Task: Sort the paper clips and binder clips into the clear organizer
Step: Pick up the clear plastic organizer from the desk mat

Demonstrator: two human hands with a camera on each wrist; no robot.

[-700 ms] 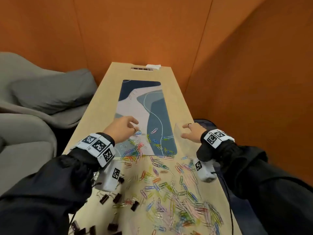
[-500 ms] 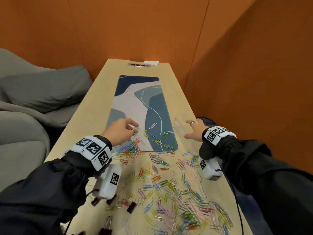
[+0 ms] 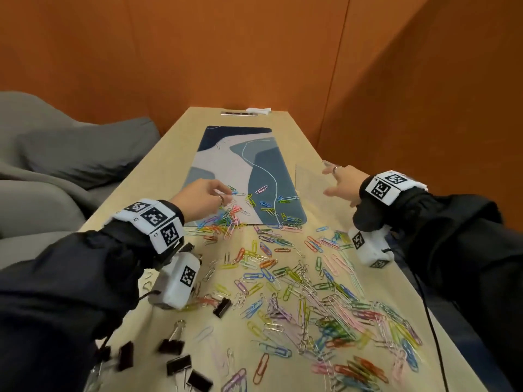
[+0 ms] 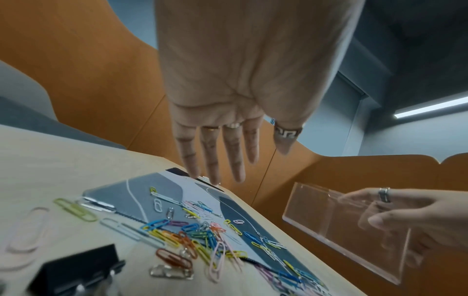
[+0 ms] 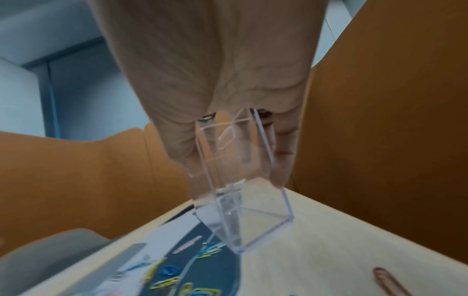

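Clear acrylic, the organizer (image 4: pixel 346 230) is grasped by the right hand (image 3: pixel 341 185), lifted just right of the blue mat (image 3: pixel 243 171), likely to bring it near the clips. The left hand (image 4: pixel 228 100), fingers straight and released, hovers over paper clips (image 3: pixel 297 281) strewn across the mat's near edge; black binder clips (image 3: pixel 178 366) lie nearer the person.

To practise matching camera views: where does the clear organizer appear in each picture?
Head: clear organizer right of centre, beside the right hand.
Left wrist: lower right, gripped by that hand.
Right wrist: centre, between the fingers.
Shared landmark: the blue desk mat.
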